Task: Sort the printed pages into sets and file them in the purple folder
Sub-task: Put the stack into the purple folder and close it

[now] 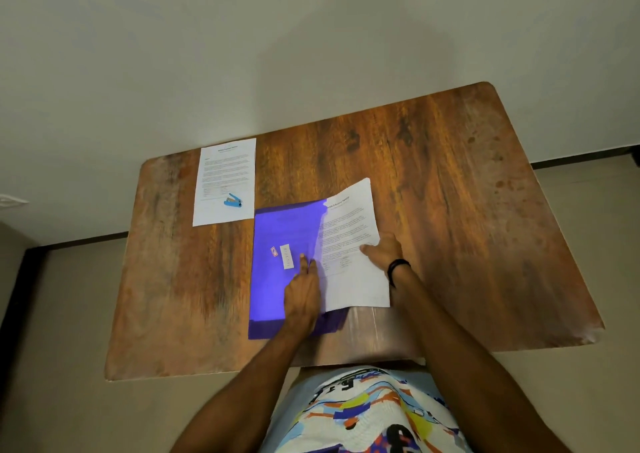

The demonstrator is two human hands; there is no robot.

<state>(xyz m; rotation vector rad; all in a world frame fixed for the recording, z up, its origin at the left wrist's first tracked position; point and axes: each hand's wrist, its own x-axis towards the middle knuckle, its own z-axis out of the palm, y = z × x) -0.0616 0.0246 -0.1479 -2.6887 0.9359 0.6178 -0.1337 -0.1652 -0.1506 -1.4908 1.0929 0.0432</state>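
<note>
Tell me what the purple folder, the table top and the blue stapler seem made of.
Purple folder: likely thin translucent plastic, glossy; print shows faintly through its cover.
Table top: wood-grain pattern with a soft sheen near the front edge; solid wood or laminate, cannot tell.
Blue stapler: probably plastic shell, smooth; too small to be sure.

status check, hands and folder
Left hand flat on purple folder. Right hand grips printed pages, partly under the cover. Second set unfiled, stapler on it.

Single head cam, wide-angle, looks steeply down & fwd over table (450, 175) from close above, wall (207, 37) beyond.
</note>
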